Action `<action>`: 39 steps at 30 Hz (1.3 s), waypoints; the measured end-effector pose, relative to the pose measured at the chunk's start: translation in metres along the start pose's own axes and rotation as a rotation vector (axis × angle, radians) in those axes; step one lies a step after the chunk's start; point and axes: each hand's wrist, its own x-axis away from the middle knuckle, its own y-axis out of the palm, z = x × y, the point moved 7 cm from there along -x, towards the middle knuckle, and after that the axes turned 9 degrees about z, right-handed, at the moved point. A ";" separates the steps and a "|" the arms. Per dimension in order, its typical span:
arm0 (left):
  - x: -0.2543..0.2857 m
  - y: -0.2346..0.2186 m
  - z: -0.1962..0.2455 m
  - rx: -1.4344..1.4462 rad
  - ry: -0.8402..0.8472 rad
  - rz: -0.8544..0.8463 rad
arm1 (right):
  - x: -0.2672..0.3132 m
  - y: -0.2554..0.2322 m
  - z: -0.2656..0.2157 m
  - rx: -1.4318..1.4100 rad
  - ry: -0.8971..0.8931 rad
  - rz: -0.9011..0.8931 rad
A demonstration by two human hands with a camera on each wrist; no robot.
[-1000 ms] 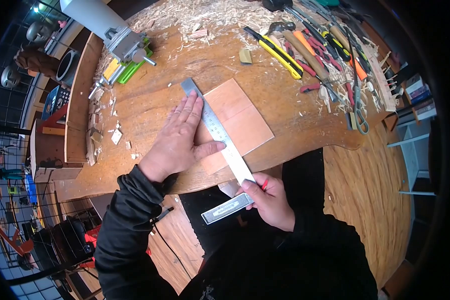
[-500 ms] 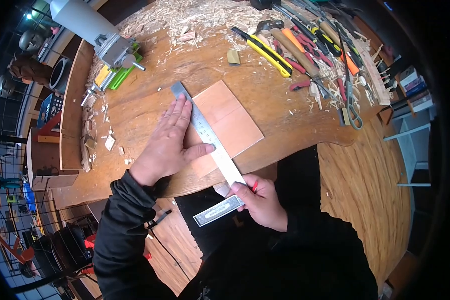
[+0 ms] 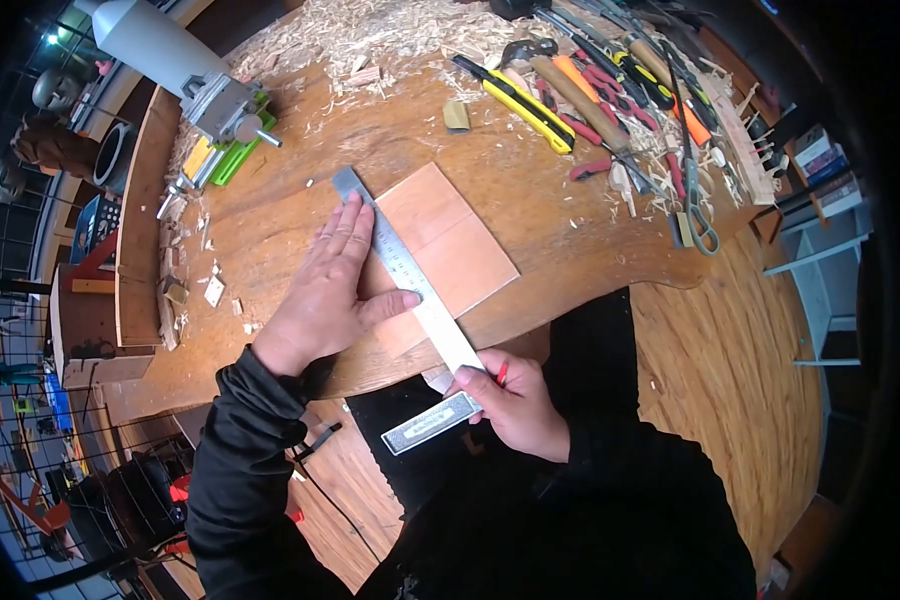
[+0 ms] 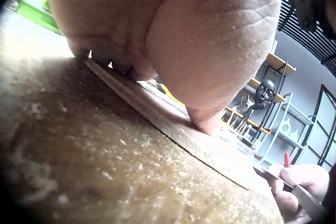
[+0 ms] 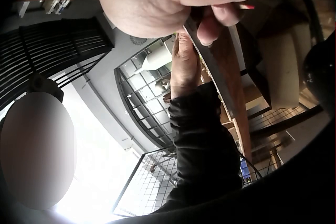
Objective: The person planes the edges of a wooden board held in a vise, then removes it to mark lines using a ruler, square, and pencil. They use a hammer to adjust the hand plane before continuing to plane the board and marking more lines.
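A metal try square's blade (image 3: 402, 262) lies slantwise across a thin square wooden board (image 3: 457, 245) at the bench's near edge. The left hand (image 3: 327, 285) lies flat, its fingers and thumb pressing on the blade and board; in the left wrist view the thumb (image 4: 206, 120) touches the board's top. Past the edge, the right hand (image 3: 515, 405) grips the blade near the square's handle (image 3: 430, 424). A small red thing (image 3: 502, 374) sticks up from between its fingers; what it belongs to is hidden.
A yellow cutter (image 3: 526, 112), a hammer, pliers and scissors (image 3: 703, 232) lie at the back right of the bench (image 3: 270, 240). Wood shavings (image 3: 370, 40) cover the far side. A grey and green clamping device (image 3: 232, 150) stands at the back left, beside an upright wooden panel (image 3: 148, 230).
The whole bench has shifted a little leftward in the head view, hands and square with it. Both hands keep the same hold on the square and board.
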 end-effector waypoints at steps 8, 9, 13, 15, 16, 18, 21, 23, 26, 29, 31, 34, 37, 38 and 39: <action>-0.001 -0.001 0.000 0.002 -0.011 -0.021 | 0.000 0.001 0.003 0.021 -0.030 -0.007; -0.001 -0.001 0.001 -0.003 -0.012 -0.022 | 0.000 0.000 0.003 0.022 -0.030 -0.007; 0.000 -0.002 0.000 0.001 -0.015 -0.015 | 0.000 0.001 0.001 0.006 -0.020 -0.015; 0.000 -0.002 0.002 0.002 -0.012 -0.029 | 0.000 0.003 -0.001 -0.010 -0.007 -0.028; 0.000 -0.002 0.000 -0.002 -0.022 -0.017 | 0.001 0.003 -0.003 0.005 0.006 -0.018; 0.000 0.001 -0.003 0.020 0.014 0.020 | 0.001 0.003 -0.003 0.029 0.017 -0.027; 0.001 0.003 -0.006 0.013 0.025 0.035 | 0.001 0.002 -0.001 0.043 0.030 -0.044; 0.001 0.002 -0.005 0.018 0.011 0.046 | 0.001 0.000 -0.001 0.088 0.041 -0.040; 0.002 0.002 -0.006 0.006 0.011 0.058 | 0.000 -0.003 0.004 0.087 0.079 -0.061; 0.002 0.002 -0.004 0.014 0.003 0.050 | 0.000 -0.004 0.005 0.066 0.059 -0.056; 0.002 0.002 -0.003 0.001 -0.013 0.020 | 0.000 -0.003 0.004 0.054 0.057 -0.056; 0.003 0.003 -0.003 0.005 -0.024 0.028 | 0.001 -0.001 0.000 0.037 0.072 -0.030; 0.003 0.002 -0.002 -0.012 -0.031 0.014 | 0.002 -0.001 0.001 0.028 0.089 -0.007; 0.003 0.002 -0.002 -0.009 -0.032 0.019 | 0.002 -0.001 0.001 0.012 0.093 -0.006; 0.003 0.003 -0.003 -0.011 -0.033 0.017 | 0.002 -0.001 0.000 0.016 0.091 -0.007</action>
